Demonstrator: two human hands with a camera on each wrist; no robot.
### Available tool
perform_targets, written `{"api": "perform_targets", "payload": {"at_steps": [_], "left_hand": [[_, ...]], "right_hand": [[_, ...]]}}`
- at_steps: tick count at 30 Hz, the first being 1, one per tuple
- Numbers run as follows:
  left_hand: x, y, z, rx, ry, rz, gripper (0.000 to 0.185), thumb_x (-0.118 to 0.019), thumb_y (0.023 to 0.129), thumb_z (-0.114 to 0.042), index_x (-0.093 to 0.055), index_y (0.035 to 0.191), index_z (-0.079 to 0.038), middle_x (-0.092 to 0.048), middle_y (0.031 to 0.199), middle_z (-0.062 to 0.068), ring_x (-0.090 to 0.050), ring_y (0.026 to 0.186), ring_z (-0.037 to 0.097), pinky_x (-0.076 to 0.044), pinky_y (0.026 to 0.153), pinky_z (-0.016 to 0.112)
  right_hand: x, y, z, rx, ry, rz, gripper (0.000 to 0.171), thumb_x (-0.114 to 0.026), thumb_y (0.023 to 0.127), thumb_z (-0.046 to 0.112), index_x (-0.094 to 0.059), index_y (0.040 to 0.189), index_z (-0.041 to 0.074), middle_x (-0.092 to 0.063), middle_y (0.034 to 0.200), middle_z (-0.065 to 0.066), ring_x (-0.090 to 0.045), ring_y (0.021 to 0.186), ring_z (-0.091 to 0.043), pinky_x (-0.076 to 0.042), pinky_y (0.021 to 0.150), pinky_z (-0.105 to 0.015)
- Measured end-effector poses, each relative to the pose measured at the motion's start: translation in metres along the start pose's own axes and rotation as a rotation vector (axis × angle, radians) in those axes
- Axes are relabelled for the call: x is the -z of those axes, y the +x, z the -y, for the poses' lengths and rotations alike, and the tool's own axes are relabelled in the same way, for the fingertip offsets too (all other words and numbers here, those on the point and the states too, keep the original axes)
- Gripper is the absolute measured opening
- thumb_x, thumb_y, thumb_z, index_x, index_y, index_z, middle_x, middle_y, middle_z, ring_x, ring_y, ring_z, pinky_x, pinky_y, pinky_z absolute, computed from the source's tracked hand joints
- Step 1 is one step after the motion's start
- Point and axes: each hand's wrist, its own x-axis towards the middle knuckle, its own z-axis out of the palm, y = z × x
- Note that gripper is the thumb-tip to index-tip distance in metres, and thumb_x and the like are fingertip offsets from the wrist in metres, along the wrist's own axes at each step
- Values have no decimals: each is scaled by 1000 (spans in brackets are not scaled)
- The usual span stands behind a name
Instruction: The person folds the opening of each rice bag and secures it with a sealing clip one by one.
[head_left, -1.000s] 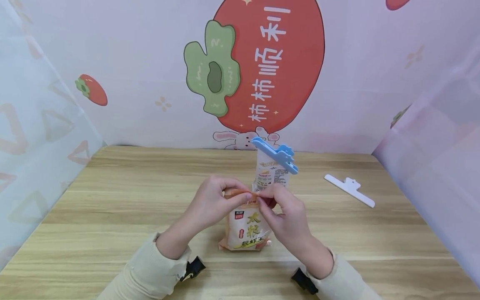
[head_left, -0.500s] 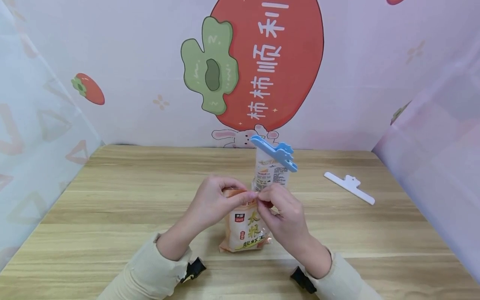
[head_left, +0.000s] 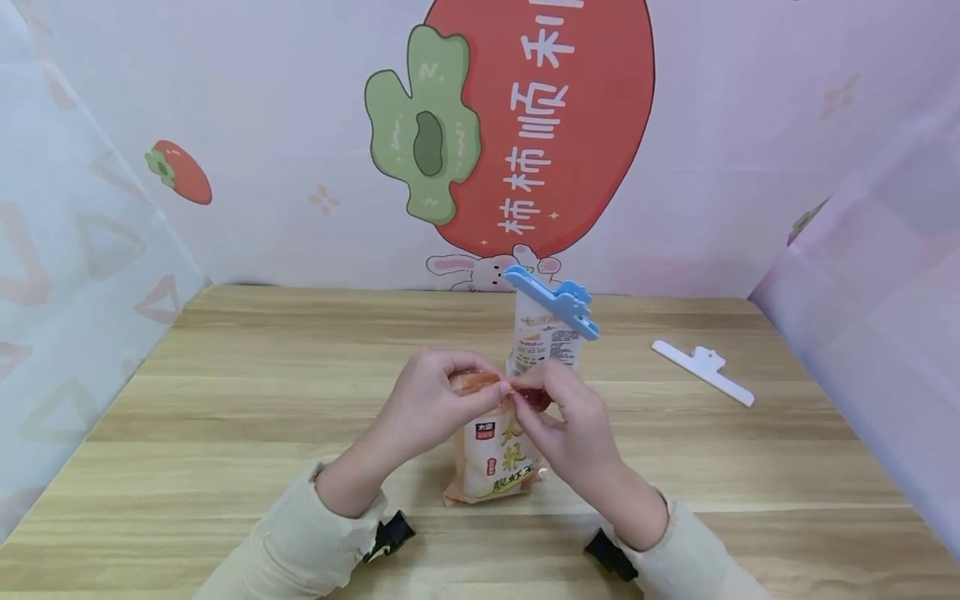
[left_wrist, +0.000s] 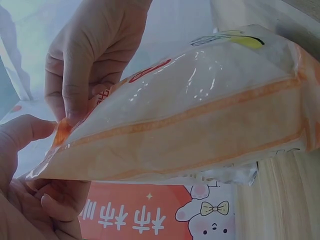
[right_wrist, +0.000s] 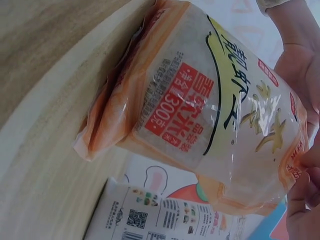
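One rice bag [head_left: 491, 462] has turned slightly, pinched by two hands [head_left: 431, 400] [head_left: 576, 425].

I'm watching remotely, the white-and-orange printed plastic rice bag [head_left: 480, 467] turning slightly, its orange top band [right_wrist: 291, 165] slipping mostly behind the bare left hand [head_left: 431, 404], the bare right hand [head_left: 579, 417] edging closer

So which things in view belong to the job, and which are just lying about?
In the job:
orange-and-white bag
left hand and right hand, both pinching its top

Apparently just about:
white clip, untouched, though it may belong
white packet behind the bag, blue clip across its top
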Motion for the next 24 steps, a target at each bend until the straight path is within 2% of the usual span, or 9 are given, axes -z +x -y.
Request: {"api": "perform_targets", "payload": {"at_steps": [6,11,13,18,20,24], "left_hand": [[-2,-1,-3,-7,38,-10,11,-79,86,-22,-77,90,-12,-76,92,-1,-67,86,13,-56,72,24],[-5,0,-7,-27,71,-41,16,-81,84,-29,-77,87,-14,-75,85,-3,-64,76,10,-52,60,23],[-5,0,-8,-28,77,-56,19,-82,82,-32,-77,86,-15,-75,83,-5,-62,72,9,-49,56,23],[-6,-2,-7,-21,90,-74,18,-83,81,-32,-78,85,-15,-75,83,-5,-63,75,9,-50,58,24],[-5,-2,-7,-20,90,-70,16,-83,82,-30,-78,85,-15,-76,84,-4,-64,77,10,-52,60,24],[-3,-3,-7,-35,96,-59,17,-82,83,-29,-78,87,-14,-76,86,-3,-66,77,10,-54,60,23]], "right_hand": [[4,-2,-3,-53,10,26,26,-74,77,-14,-71,93,5,-69,84,-3,-57,71,-10,-51,62,-17],[2,-1,-4,16,-28,-23,24,-72,76,-17,-69,88,4,-68,81,-3,-55,69,-11,-48,61,-15],[1,-1,-4,27,-29,-30,18,-71,80,-12,-68,86,4,-67,80,-3,-55,70,-11,-48,62,-13],[1,-2,-2,12,-15,-16,13,-68,83,-9,-69,87,3,-68,80,-4,-56,72,-11,-47,64,-12],[1,-1,-2,29,-23,-18,20,-68,78,-15,-69,88,3,-68,79,-4,-55,70,-11,-47,62,-14],[1,0,-5,51,-24,-2,25,-71,75,-18,-69,89,2,-68,81,-3,-55,69,-11,-49,60,-16]]}}
